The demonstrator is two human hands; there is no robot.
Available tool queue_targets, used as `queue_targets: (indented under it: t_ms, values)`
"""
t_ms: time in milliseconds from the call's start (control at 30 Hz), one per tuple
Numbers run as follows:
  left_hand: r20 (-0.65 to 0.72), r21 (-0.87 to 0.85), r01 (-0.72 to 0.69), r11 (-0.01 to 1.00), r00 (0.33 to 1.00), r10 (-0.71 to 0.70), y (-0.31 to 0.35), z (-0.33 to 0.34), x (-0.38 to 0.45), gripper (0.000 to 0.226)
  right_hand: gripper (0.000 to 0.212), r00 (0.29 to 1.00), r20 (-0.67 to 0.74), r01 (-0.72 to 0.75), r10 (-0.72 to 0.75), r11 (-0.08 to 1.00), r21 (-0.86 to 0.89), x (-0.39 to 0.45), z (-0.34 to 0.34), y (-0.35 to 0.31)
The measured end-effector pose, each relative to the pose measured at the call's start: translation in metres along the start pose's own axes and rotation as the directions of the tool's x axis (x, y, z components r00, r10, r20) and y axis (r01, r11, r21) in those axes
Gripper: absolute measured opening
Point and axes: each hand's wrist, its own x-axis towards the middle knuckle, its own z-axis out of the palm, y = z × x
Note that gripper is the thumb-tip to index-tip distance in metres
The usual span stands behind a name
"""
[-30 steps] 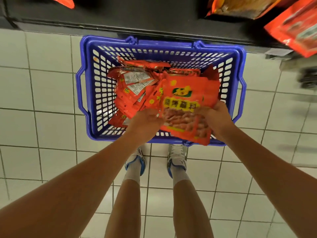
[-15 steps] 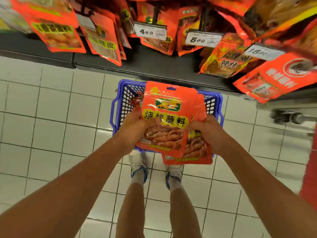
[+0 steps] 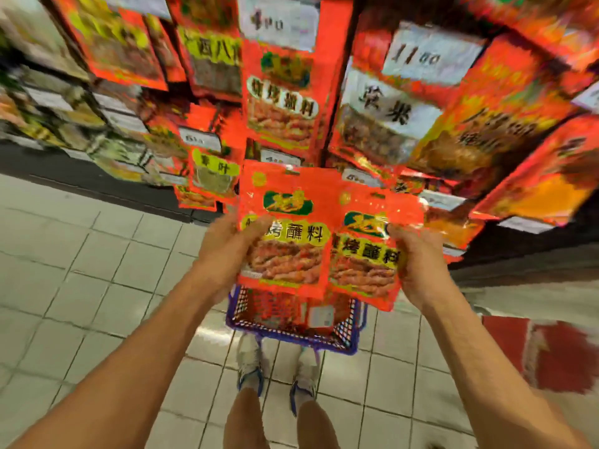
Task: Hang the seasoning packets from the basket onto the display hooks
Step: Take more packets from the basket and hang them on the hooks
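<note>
Plainly printed across each of the two red seasoning packets (image 3: 285, 228) is 烧烤蘸料 on a yellow band under a green logo. The left hand (image 3: 223, 251) grips the front packet's left edge; the right hand (image 3: 418, 267) grips the rear packet's right edge. Both packets are held above the blue basket (image 3: 291, 332), just below a matching hung packet (image 3: 282, 95). White tiled floor (image 3: 97, 270) lies open to the left.

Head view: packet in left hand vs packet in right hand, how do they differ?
The left hand holds its packet in front and higher; the packet in the right hand sits lower, with its left edge tucked behind the first. The left one shows its whole front; the right one is partly covered. Both are red, with the same green logo and yellow label, and are held above the basket.
</note>
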Motion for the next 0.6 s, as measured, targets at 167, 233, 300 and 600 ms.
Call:
queue_targets:
  t_ms: [167, 233, 300, 600]
  values:
    - [-0.051, -0.072, -0.150, 0.986, 0.988, 0.146, 0.120, 0.016, -0.056, 0.011, 0.029, 0.970, 0.039, 0.242, -0.241, 0.970, -0.008, -0.053, 0.016, -0.116]
    - [-0.062, -0.102, -0.208, 0.973, 0.977, 0.203, 0.165, 0.022, -0.076, 0.015, 0.022, 0.942, 0.047, 0.334, -0.333, 0.943, -0.006, -0.071, 0.024, -0.164]
    - [-0.069, -0.084, -0.309, 0.947, 0.950, 0.304, 0.209, 0.026, -0.093, 0.018, 0.012, 0.897, 0.044, 0.441, -0.441, 0.897, -0.009, -0.089, 0.031, -0.212]
    - [-0.028, -0.072, -0.619, 0.782, 0.785, 0.619, 0.369, 0.019, -0.153, 0.033, 0.013, 0.652, 0.130, 0.756, -0.747, 0.654, -0.034, -0.166, 0.075, -0.383]
